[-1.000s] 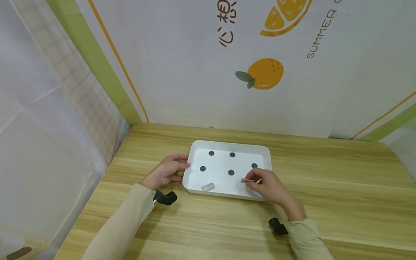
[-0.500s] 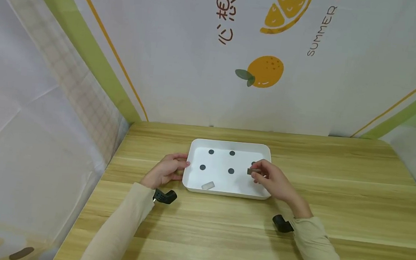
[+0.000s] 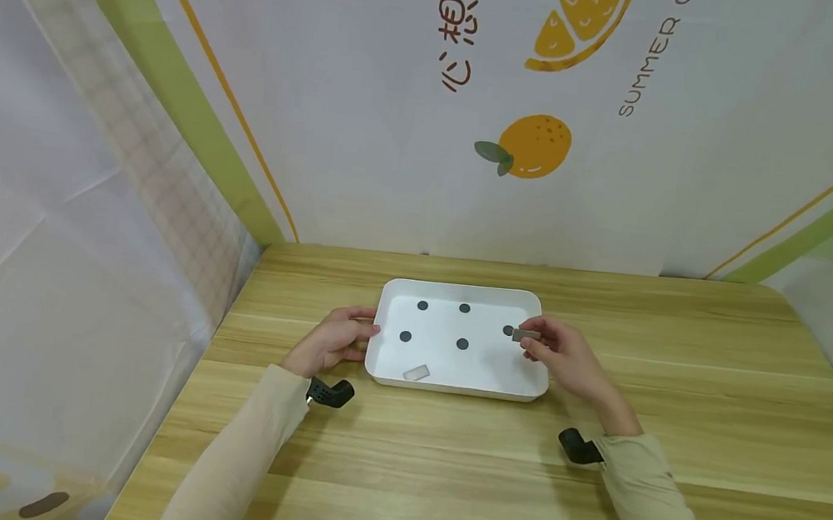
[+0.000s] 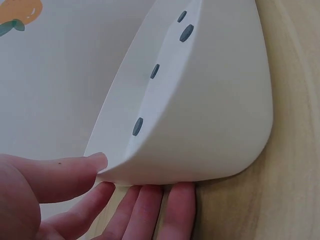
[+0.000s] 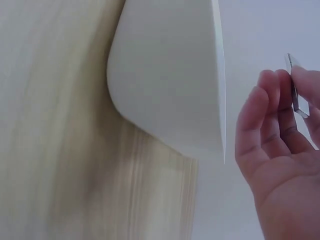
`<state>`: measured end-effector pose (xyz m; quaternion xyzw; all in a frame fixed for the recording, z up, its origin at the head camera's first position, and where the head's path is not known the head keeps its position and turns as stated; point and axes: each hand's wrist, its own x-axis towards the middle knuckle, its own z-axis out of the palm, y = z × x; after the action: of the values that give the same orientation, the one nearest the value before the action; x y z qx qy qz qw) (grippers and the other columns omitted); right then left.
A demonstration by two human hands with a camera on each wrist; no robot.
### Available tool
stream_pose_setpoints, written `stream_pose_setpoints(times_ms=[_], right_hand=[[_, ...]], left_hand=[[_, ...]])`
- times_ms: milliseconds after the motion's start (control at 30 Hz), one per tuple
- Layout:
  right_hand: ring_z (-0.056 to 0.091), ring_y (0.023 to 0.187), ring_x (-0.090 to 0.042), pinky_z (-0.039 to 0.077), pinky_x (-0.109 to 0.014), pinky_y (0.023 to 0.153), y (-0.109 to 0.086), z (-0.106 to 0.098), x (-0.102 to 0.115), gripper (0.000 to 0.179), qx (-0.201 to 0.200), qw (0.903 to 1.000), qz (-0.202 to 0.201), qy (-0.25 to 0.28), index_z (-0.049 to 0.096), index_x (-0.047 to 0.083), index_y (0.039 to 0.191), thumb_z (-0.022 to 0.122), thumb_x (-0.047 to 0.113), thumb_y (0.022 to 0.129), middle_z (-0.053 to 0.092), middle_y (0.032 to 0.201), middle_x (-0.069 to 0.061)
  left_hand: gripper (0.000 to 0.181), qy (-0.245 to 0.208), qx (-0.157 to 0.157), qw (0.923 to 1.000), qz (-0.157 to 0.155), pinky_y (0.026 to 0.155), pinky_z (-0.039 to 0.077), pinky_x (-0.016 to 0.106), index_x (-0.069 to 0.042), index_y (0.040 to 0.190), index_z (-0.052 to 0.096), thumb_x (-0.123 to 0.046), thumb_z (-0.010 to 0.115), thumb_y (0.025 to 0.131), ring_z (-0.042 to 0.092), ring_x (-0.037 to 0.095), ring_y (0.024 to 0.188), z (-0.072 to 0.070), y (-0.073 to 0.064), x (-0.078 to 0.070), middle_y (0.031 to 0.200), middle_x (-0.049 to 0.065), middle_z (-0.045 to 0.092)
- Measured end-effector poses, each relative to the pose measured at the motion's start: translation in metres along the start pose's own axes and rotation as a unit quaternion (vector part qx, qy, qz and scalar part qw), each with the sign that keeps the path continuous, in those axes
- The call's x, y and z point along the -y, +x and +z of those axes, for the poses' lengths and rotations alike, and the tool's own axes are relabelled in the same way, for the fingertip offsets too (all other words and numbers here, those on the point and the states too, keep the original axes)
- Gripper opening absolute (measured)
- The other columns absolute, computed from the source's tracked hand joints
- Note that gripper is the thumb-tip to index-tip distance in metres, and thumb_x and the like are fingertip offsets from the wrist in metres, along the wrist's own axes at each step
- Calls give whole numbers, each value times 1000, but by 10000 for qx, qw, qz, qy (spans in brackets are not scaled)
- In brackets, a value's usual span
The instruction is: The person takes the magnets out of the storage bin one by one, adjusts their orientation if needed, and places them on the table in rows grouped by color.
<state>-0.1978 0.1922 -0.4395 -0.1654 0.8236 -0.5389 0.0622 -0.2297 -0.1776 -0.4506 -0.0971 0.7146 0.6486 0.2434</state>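
Centre-right: right hand [image 3: 565, 360] pinches flat grey metallic rectangle [image 3: 522, 335]; fingertip hold could slip. Left hand [image 3: 331, 341], centre-left, grips white plastic tray [image 3: 449, 387].

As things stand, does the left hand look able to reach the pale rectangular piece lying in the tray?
Probably yes: nothing covers the pale piece, which lies near the left hand. That grip on the tray, though, would likely need releasing first.

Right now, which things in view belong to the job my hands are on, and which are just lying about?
Likely part of the job:
white tray, held by the left hand
small flat piece, pinched in the right hand
five dark discs in the tray
pale block in the tray

Just around it:
wooden table
printed cloth behind
black wrist gear
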Motion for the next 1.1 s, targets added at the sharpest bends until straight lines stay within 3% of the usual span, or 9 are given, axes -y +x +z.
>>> stream_pose_setpoints(times_ms=[233,467,633,867,1100], right_hand=[[64,94,-30,55,-22,79,0,-14,-1,32,-243,9992,279,-161,54,-5,123,60,10,95,60,115,-24],[62,86,-12,53,-21,77,-1,-29,-6,34,-527,9971,302,-448,59,0,122,64,18,94,63,111,-20],[63,84,-7,52,-17,75,-3,-37,-13,32,-660,9960,328,-507,59,-2,122,63,14,94,63,109,-20],[61,81,-19,52,-26,70,-4,-48,-20,34,-695,9943,451,-669,59,0,122,64,18,94,63,103,-18],[55,79,-4,49,-19,67,-4,-58,-27,36,-639,9936,471,-804,58,-4,122,65,16,93,62,109,-23]], left_hand=[[52,16,11,10000,-65,78,55,34,-4,145,38,-6,55,95,58,25,105,-3,-1,-2,140,18,47],[53,84,54,9999,-5,81,54,36,-2,145,36,-7,55,96,56,27,110,-5,-1,-1,142,20,45],[53,58,83,9999,-25,81,54,36,-2,145,37,-7,55,96,56,26,110,-5,-2,-1,141,20,45],[54,23,124,9999,-30,81,54,36,-2,146,35,-7,56,96,57,27,110,-6,-2,0,142,20,45],[53,19,78,9999,-73,80,55,37,-4,144,38,-7,56,95,58,24,106,-5,-1,-1,140,18,47]])
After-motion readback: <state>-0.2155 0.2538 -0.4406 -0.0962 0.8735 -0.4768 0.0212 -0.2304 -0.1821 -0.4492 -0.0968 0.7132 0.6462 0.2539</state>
